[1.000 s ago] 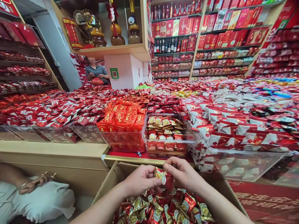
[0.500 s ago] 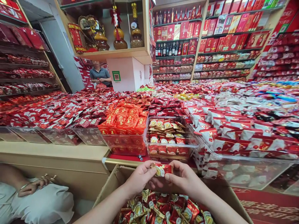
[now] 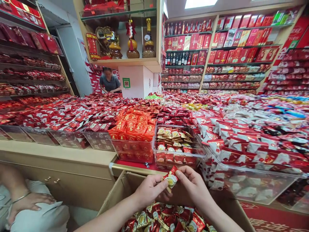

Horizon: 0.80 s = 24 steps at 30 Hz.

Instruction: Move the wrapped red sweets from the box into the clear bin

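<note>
Between my two hands is one small wrapped candy, red and gold with a pale yellow picture on it. My left hand pinches its lower left side, thumb on top. At its upper right end, my right hand grips the wrapper between thumb and fingers. Below them a cardboard box holds a heap of similar red and gold candies. Just beyond my hands stands a clear plastic bin with the same kind of candies laid in rows.
A bin of orange-red packets adjoins on the left, a large bin of white and red packets on the right. One person is behind the counter; another person's hand rests on a knee at lower left.
The candy has turned from level to slanted, its right end now higher. The view has shifted, so the shelves sit lower and farther right. The seated person's hand now lies flatter.
</note>
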Each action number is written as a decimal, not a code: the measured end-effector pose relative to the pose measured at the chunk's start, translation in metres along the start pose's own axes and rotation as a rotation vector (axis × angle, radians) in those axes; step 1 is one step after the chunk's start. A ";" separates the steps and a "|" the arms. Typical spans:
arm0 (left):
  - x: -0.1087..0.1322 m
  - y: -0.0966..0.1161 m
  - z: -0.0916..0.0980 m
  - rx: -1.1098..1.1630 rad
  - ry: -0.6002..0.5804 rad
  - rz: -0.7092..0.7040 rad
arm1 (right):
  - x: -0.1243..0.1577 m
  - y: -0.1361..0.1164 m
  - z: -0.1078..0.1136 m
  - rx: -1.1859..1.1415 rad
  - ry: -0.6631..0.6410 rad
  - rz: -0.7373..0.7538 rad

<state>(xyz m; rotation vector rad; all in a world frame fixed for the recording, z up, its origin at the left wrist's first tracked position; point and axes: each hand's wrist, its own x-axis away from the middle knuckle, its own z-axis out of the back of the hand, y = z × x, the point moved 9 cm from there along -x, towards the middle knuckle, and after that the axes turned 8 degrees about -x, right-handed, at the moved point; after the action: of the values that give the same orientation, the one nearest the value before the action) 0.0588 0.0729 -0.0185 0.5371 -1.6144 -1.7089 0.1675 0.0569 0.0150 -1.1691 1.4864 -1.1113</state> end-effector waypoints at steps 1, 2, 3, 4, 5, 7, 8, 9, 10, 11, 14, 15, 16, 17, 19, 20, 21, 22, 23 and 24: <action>0.001 0.001 0.002 -0.001 0.024 -0.004 | 0.001 0.000 -0.001 -0.028 0.010 -0.005; 0.001 0.002 0.004 -0.003 0.050 -0.014 | 0.003 0.001 -0.004 -0.068 0.004 -0.018; 0.002 0.004 0.005 -0.003 0.076 -0.030 | 0.005 0.002 -0.008 -0.110 -0.017 -0.030; 0.003 0.006 0.006 -0.002 0.089 -0.046 | 0.007 0.003 -0.013 -0.144 -0.042 -0.036; 0.004 0.007 0.006 -0.002 0.086 -0.063 | 0.009 0.002 -0.017 -0.163 -0.065 -0.035; 0.004 0.007 0.003 0.005 0.050 -0.091 | 0.010 -0.006 -0.016 -0.144 -0.049 0.008; 0.004 0.004 0.001 0.008 0.030 -0.096 | 0.009 -0.015 -0.011 -0.112 -0.015 0.052; 0.003 0.000 0.000 0.001 0.010 -0.094 | 0.005 -0.027 -0.006 -0.071 0.026 0.110; 0.002 -0.005 -0.002 -0.026 -0.012 -0.085 | 0.000 -0.042 -0.001 -0.021 0.067 0.176; 0.001 -0.010 -0.005 -0.079 -0.034 -0.074 | -0.007 -0.058 0.003 0.036 0.099 0.244; 0.002 -0.018 -0.010 -0.443 -0.072 -0.113 | -0.043 -0.093 0.002 0.245 0.121 0.329; 0.003 -0.016 -0.012 -0.604 -0.074 -0.162 | -0.060 -0.094 0.000 0.316 0.112 0.274; 0.005 -0.014 -0.015 -0.758 -0.077 -0.220 | -0.076 -0.088 -0.003 0.377 0.093 0.179; 0.007 -0.013 -0.019 -0.890 -0.088 -0.276 | -0.091 -0.078 -0.006 0.424 0.065 0.070; 0.011 -0.013 -0.027 -1.061 -0.125 -0.361 | -0.113 -0.055 -0.013 0.481 0.005 -0.124; 0.012 -0.014 -0.029 -1.107 -0.140 -0.386 | -0.120 -0.045 -0.017 0.496 -0.023 -0.188; 0.013 -0.016 -0.031 -1.136 -0.151 -0.401 | -0.125 -0.036 -0.020 0.507 -0.042 -0.227; 0.013 -0.018 -0.031 -1.154 -0.158 -0.408 | -0.129 -0.029 -0.022 0.520 -0.055 -0.263; 0.012 -0.020 -0.032 -1.168 -0.167 -0.409 | -0.131 -0.021 -0.024 0.533 -0.068 -0.295; 0.012 -0.022 -0.032 -1.176 -0.178 -0.407 | -0.133 -0.015 -0.026 0.547 -0.083 -0.321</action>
<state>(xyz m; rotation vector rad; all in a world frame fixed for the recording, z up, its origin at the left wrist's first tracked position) 0.0697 0.0415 -0.0423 0.0991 -0.3638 -2.6609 0.1622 0.1881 0.0507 -1.0597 0.8596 -1.5451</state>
